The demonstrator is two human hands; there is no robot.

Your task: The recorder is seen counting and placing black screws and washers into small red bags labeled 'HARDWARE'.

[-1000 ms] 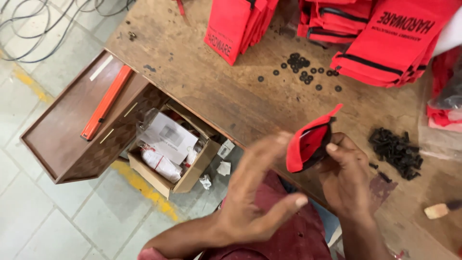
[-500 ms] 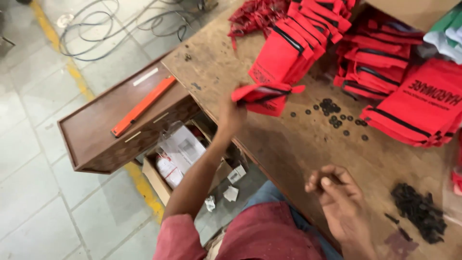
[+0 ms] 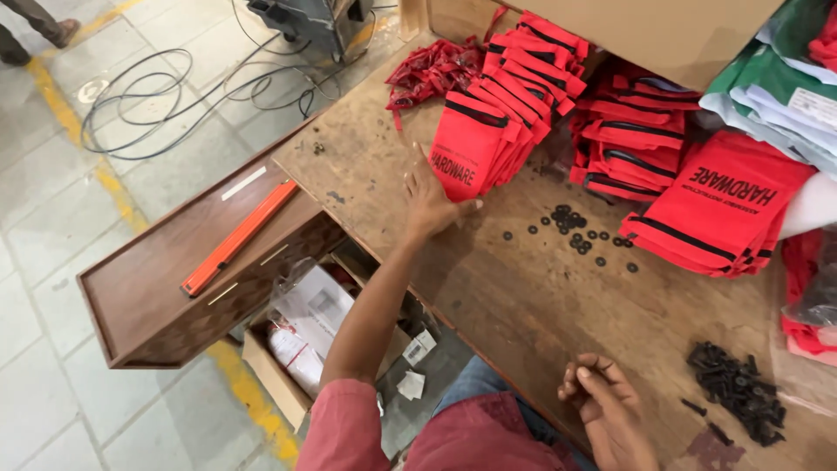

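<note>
The left hand (image 3: 429,202) is stretched far out over the wooden table (image 3: 488,296), toward its far left part. Its fingers are spread open and flat, and the fingertips touch the front pouch of a leaning row of red pouches (image 3: 488,139) with black zips. The hand grips nothing; it only presses or steadies the nearest pouch against the row. The step in hand appears to be the setting down of a pouch on this row, or the tidying of the row.

The right hand (image 3: 602,397) rests near the near edge of the table, close to the person's body. Its fingers are curled loosely, and something small and dark may be pinched between thumb and finger, but it is too small to say for sure. Just to the right of this hand, near the near right corner, lies a pile of black screws (image 3: 737,388). Small black washers (image 3: 571,227) are scattered in the middle of the table, between the leaning row and another stack of red pouches (image 3: 719,205) on the right side.

In my judgement, the next move calls for a light release of the left hand, so that the leaning row does not slide or fall over toward the table's near edge.
</note>
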